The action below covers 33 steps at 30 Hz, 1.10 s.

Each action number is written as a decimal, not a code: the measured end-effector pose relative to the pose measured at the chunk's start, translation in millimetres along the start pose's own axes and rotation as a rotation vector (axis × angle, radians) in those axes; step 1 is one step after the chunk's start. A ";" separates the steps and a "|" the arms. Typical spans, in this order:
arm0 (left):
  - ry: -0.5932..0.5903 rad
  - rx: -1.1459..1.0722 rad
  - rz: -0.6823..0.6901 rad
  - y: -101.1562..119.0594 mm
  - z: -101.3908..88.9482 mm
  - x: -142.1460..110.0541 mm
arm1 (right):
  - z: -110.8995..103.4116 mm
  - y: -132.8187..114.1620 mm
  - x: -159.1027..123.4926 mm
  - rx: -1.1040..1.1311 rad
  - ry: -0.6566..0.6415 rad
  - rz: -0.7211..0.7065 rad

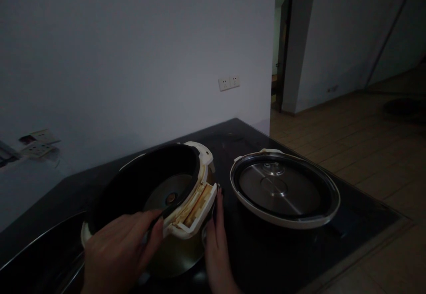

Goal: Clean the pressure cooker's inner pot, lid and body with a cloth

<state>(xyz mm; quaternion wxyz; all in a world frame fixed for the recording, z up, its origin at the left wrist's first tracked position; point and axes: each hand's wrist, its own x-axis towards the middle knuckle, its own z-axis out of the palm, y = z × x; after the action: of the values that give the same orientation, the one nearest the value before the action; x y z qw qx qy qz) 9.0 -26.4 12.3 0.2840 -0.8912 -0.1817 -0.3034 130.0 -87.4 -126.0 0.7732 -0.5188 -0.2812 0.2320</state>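
An electric pressure cooker (163,187) with no lid on stands tilted before me, its dark inside and a round metal base showing. My left hand (123,240) is closed over its near rim, thumb and forefinger pinching the dark edge; the palm side is hidden. On the front, the white control panel housing (199,214) is uncovered, with yellowish brown stains inside it. My right hand (218,240) has its fingers stretched out and lies against the side of this housing. Right of it, the cooker's round lid (276,187) rests with its metal underside up.
Everything stands on a black glossy tabletop (259,249) against a pale wall. A dark, wide rimmed thing (40,249) lies at the lower left. Wall sockets (229,82) and another socket plate (40,145) show behind. The tiled floor (333,129) stretches off to the right.
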 end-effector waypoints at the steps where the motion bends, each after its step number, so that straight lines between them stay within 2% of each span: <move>1: 0.000 -0.039 0.006 -1.9 -0.5 -0.7 | -1.9 2.6 -7.9 0.014 -0.011 0.058; 3: -0.006 -0.109 0.001 -6.5 -0.5 -4.0 | -5.1 3.2 -11.9 0.042 -0.021 0.147; 5: -0.027 -0.155 -0.022 -11.8 0.6 -9.7 | -7.1 -2.0 -0.9 0.068 0.001 0.163; 8: -0.041 -0.201 -0.050 -19.3 3.0 -18.9 | -7.5 -17.3 32.4 0.137 0.042 0.142; 13: -0.014 -0.238 0.015 -25.4 3.9 -23.7 | 1.4 -42.4 89.7 0.223 0.090 0.104; 17: -0.025 -0.244 0.005 -24.4 3.8 -23.1 | 10.9 -49.0 129.4 0.373 0.114 0.210; 20: -0.039 -0.221 -0.007 -23.5 5.0 -24.3 | 15.2 -48.7 153.8 0.427 0.071 0.306; 22: -0.033 -0.218 -0.007 -23.4 6.5 -25.6 | 16.0 -48.0 161.9 0.424 0.045 0.322; 25: -0.012 -0.229 -0.029 -23.7 9.6 -27.8 | 13.8 -47.0 153.6 0.407 0.064 0.281; 30: 0.011 -0.264 -0.028 -22.9 13.3 -30.2 | 4.5 -44.9 94.9 0.303 0.140 0.191; 33: 0.007 -0.284 -0.055 -21.5 13.2 -30.4 | 1.5 -46.0 69.8 0.302 0.100 0.159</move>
<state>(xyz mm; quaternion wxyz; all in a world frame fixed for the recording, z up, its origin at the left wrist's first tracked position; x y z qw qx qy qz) -18.7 -6.2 -7.4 0.1473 -0.9161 -0.1601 -0.3367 183.2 -57.3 -69.1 0.8346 -0.4282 -0.1624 0.3061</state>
